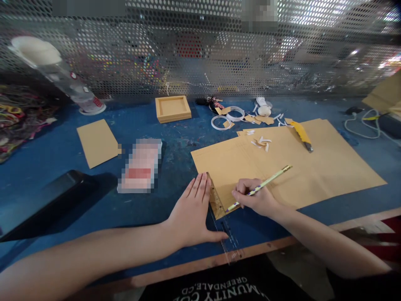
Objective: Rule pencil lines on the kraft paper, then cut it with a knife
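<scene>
Running along the left edge of the layered brown paper point(313, 171), near its close corner, a clear ruler point(216, 196) is laid, its near end carried past the paper toward the table edge. The ruler is held down by the left hand point(191, 213), laid flat and ungripping, fingers together, thumb spread across the plastic. A patterned pencil point(266, 182) is pinched in the closed right hand point(257, 200), tilted, its tip set at or just beside the ruler; actual contact cannot be told.

On the paper: a yellow cutter point(300, 134) is seen toward the far side, with white slivers point(265, 139) scattered left of it. Beyond the far edge, clear rings point(213, 124) are noted among scraps; farther left, a shallow wooden tray point(173, 117).

Left of the paper, a pixelated pinkish item point(140, 167) and a small brown card point(97, 143) are spread on the blue tabletop point(178, 146). Everything is backed by perforated metal point(125, 62).
</scene>
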The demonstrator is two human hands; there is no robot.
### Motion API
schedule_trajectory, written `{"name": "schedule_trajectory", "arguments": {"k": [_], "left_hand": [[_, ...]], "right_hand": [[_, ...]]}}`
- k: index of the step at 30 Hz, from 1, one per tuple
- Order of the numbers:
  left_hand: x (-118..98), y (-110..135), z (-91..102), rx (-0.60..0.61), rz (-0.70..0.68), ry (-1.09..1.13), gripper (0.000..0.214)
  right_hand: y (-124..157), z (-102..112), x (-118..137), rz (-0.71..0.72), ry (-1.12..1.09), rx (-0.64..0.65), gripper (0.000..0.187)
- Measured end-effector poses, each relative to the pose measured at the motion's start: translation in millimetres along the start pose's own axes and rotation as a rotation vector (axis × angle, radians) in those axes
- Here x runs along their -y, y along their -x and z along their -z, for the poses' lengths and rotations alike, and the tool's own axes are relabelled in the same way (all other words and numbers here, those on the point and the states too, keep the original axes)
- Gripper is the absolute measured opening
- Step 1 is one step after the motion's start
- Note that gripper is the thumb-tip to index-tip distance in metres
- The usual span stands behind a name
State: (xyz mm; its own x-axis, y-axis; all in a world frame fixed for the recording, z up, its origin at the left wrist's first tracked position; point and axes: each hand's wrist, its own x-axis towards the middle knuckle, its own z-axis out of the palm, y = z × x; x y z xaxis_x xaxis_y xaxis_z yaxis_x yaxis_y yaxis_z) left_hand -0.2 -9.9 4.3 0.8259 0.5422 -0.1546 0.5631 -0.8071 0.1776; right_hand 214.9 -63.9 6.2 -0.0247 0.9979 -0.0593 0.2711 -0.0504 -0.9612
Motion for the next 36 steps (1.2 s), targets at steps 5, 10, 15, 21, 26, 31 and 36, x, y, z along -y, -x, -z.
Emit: {"name": "schedule_trajectory", "arguments": {"k": [5,10,15,21,26,31,36], "left_hand": [[1,0,-2.7,-0.03,-0.006,0.003,0.137],[2,1,-3.2,-0.04,-0.01,0.017,0.137],[2,1,-6.0,-0.079,-0.022,0.042,0.136],[4,2,-7.9,-0.127,-0.048,0.05,0.134],[16,-6,-5.8,-0.161,-0.099,0.059,0.133],[40,-25,0.0,-0.178,-0.099,0.06,0.131],[64,-40,4.5,-0.201,-0.044,0.065,0.127]], "right_hand": [[0,-1,2,-0.012,-0.003,0.019,0.036],[1,1,1,-0.03,-0.098,-0.032,0.036],[0,7,16,-0.012,-0.092,-0.153,0.031],[-38,20,39,0.122,0.142,-0.045,0.024],[-99,24,25,0.166,0.141,-0.127,0.022],[-132,17,-2,0.121,-0.032,-0.194,0.028],[-124,12,-2,0.119,-0.038,-0.181,0.019]]}}
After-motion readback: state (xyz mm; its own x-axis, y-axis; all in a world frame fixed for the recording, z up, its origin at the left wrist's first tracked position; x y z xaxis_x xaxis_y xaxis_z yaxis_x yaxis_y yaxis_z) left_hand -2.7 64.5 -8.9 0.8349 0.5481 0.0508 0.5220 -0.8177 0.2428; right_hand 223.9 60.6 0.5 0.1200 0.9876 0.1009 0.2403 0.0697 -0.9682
